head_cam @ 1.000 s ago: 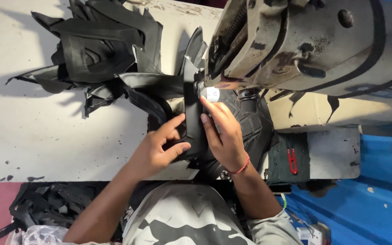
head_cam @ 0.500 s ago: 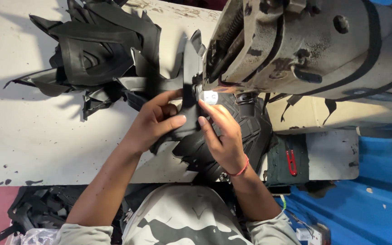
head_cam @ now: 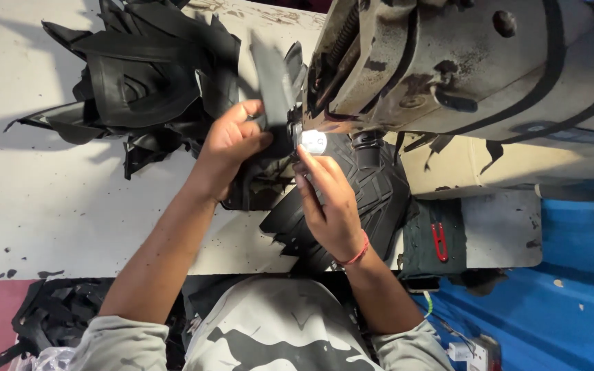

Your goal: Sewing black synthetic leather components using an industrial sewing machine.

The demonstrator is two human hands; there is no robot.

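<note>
A big, worn cream-coloured industrial sewing machine fills the far right of the scene, its head hanging over a scuffed white worktable. On the far left of the table lies a heap of cut black leather-like pieces, spiky at the edges. Under the machine head, just right of centre, sits a black embossed panel with ribbed lines, spreading toward the near edge. The person's left hand is closed around a narrow black strip that stands upright, gripped near its lower end, just left of the needle area. The right hand lies on the embossed panel, fingers narrow and extended toward a small bright lamp spot at the needle; whether they pinch anything I cannot tell. A thin red bracelet circles the right wrist. On a dark pad to the right rests a small red snipper.
</note>
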